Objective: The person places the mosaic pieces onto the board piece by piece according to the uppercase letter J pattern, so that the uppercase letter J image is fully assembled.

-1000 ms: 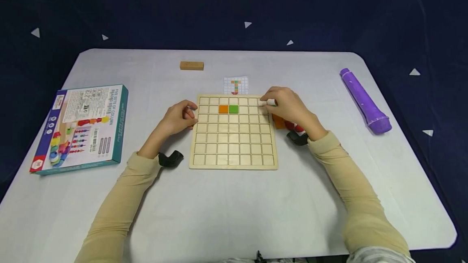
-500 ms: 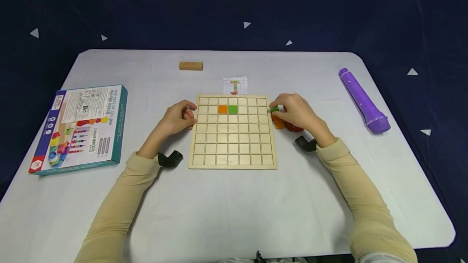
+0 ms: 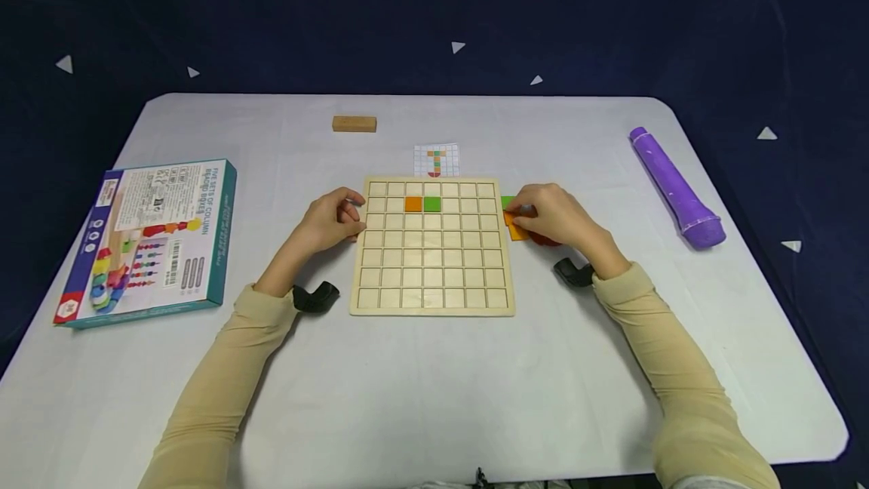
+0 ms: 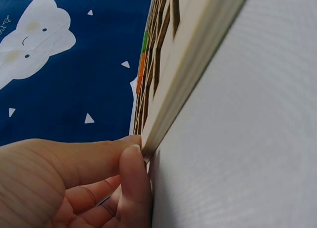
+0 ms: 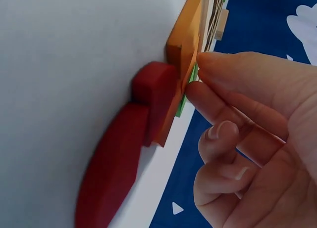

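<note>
A wooden grid board (image 3: 432, 278) lies mid-table, with an orange square tile (image 3: 413, 204) and a green square tile (image 3: 432, 204) side by side in its second row. At its left edge my left hand (image 3: 330, 217) grips the rim between thumb and forefinger. Just off the right edge, my right hand (image 3: 553, 211) pinches an orange tile (image 5: 194, 69) among loose pieces. Around those fingertips are a green tile (image 3: 507, 202), another orange block (image 5: 184, 32) and red curved blocks (image 5: 111, 163). The hand partly covers this group in the head view.
A small pattern card (image 3: 437, 160) sits behind the board, and a wooden block (image 3: 354, 124) farther back. On the left lies a toy box (image 3: 149, 240); on the right, a purple microphone-shaped object (image 3: 677, 189). Black wrist mounts (image 3: 316, 298) rest near both wrists.
My right hand has moved from above the board's right edge outward and toward me, to the loose tiles. The left hand stays at the board's left edge.
</note>
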### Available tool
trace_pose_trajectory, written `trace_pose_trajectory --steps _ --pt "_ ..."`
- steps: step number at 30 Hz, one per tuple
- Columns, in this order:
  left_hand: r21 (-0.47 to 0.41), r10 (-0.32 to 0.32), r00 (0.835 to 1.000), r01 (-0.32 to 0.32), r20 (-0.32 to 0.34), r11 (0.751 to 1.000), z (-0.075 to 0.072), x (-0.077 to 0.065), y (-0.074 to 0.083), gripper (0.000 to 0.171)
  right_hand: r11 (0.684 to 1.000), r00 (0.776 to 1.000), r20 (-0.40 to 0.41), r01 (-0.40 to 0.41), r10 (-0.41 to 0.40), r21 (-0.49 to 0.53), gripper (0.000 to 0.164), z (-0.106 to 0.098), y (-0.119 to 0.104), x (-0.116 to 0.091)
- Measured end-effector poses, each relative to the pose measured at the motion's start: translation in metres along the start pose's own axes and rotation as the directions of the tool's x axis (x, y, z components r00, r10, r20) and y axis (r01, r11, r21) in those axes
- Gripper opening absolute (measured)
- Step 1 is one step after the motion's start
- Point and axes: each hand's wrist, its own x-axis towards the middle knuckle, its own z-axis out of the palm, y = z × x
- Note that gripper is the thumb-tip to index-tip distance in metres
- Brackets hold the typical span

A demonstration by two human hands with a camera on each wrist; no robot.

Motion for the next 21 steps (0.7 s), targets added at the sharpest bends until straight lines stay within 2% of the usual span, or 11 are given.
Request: trace_pose_trajectory --steps 8,21 --pt "-0.003 -0.005 1.000 0.005 0.003 1.000 0.0003 0.0002 0.0001 0.039 0.999 0.999 0.001 0.054 -0.054 0.002 0.019 0.0009 0.0060 0.0017" --pt "-0.028 -0.006 1.000 0.006 0.008 1.000 -0.0008 0.0000 0.0001 0.040 0.999 0.998 0.044 0.044 -0.045 0.020 0.022 -0.0021 0.0095 0.0016"
